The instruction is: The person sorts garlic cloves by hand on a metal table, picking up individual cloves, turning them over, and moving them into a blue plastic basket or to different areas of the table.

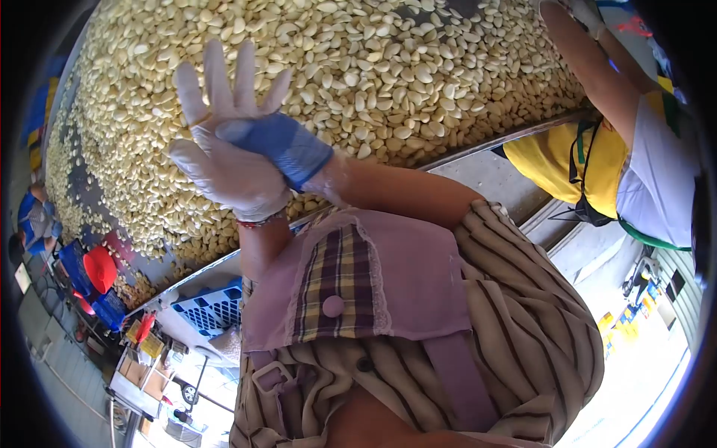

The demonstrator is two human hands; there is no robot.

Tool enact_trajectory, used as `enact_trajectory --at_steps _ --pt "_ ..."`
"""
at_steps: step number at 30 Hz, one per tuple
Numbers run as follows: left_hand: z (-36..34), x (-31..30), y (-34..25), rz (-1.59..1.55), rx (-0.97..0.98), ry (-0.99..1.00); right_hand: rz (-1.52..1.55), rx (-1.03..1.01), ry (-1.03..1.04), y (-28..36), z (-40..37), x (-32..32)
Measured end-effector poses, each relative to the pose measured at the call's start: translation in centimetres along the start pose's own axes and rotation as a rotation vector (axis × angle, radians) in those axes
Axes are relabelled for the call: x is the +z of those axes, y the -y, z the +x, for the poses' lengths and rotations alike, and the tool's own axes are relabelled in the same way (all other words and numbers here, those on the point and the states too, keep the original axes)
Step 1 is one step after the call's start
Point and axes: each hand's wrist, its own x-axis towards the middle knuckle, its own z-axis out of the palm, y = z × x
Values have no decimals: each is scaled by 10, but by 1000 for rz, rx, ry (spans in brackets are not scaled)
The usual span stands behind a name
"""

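Observation:
My left hand (243, 175), in a thin white glove, is raised over the heap with its palm showing and fingers spread. It holds nothing. My right hand (291, 148), in a blue glove, is closed around the left hand; its thumb presses across the left palm, and its other fingers are hidden behind. A patterned bracelet (261, 221) circles my left wrist. Beneath and beyond both hands spreads a thick layer of pale pieces that look like peeled garlic cloves (396, 82). Neither hand is seen gripping any of them.
A raised metal rim (515, 136) edges the table in front of my body. At the right, another person's arm (597, 82) reaches over the table. A second person (36, 220) is at the far left. Near the lower left are a red object (99, 269) and a blue crate (209, 310).

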Motion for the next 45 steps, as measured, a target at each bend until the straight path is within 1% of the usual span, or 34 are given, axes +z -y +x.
enact_trajectory --at_steps 1,2,3,4,5,6,7,9,10,11,12,14,15,17,18,19,21,22,24,26,28,29,31,32,33,34,35,36,37,39,41,43,44,45 --pt "2 5 -1 208 -11 0 -125 -37 5 -2 1 -2" --pt "5 7 -3 420 -20 4 -125 -32 1 -3 0 -5" --pt "7 2 -6 448 -97 50 102 200 -12 4 2 -10" --pt "13 -10 -7 451 -98 43 222 319 -6 14 3 -20" --pt "23 -26 -7 580 -74 34 340 440 -13 24 3 -30" --pt "32 -42 -12 713 -47 29 53 597 263 40 1 -50" --pt "42 -58 -21 725 -41 26 -248 729 538 50 -3 -70" --pt "52 -82 -35 1306 68 -237 -271 324 405 11 -41 -100" --pt "48 -84 -34 1310 65 -247 -270 235 199 -7 -55 -119" --pt "40 -83 -32 1328 -86 -208 -267 151 -12 -17 -63 -130" --pt "33 -78 -28 1337 -238 -160 -268 160 -16 -8 -59 -133" --pt "14 -42 4 1314 -590 41 926 370 -477 26 -37 -144" --pt "7 -35 24 1091 -654 67 917 369 -480 34 -28 -145" --pt "-13 -49 70 577 -733 105 1090 239 -520 39 -11 -135" --pt "-20 -44 84 431 -734 109 1148 194 -531 40 -5 -131" --pt "-27 -40 99 285 -740 113 1249 149 -446 40 -1 -127" --pt "-26 2 100 92 -871 -104 1439 46 -262 40 8 -123" --pt "-21 11 92 89 -862 -100 1434 47 -252 40 12 -122" --pt "-19 22 76 370 -946 -4 1476 -68 -209 41 18 -119" --pt "-21 27 74 376 -913 -12 1460 -13 -247 47 26 -119" --pt "-20 29 72 428 -947 1 1429 30 -280 50 29 -121" --pt "-21 30 76 425 -937 -6 1220 -229 -4 36 30 -131" --pt "-29 26 86 381 -984 163 1022 -113 -349 47 21 -149" --pt "-36 19 87 379 -979 154 828 -116 -472 41 20 -168" --pt "-42 9 88 716 -903 475 753 -116 -573 27 19 -199" --pt "-47 1 88 1047 -794 794 510 -33 -844 37 22 -214" --pt "-45 -8 86 1233 -803 877 315 -69 -932 38 24 -228" --pt "-33 -18 81 1368 -784 803 313 -69 -934 38 23 -240" --pt "-19 -28 77 1498 -768 724 162 -11 -936 37 19 -251" --pt "17 -50 82 1739 -154 470 -82 70 -910 41 19 -253" --pt "59 -71 97 1950 99 395 -34 122 -882 26 19 -251" --pt "91 -86 119 2309 184 563 9 181 -859 10 22 -249" --pt "98 -86 127 2303 184 568 5 181 -865 4 24 -249" --pt "106 -73 132 2452 17 667 9 205 -850 -1 25 -250"
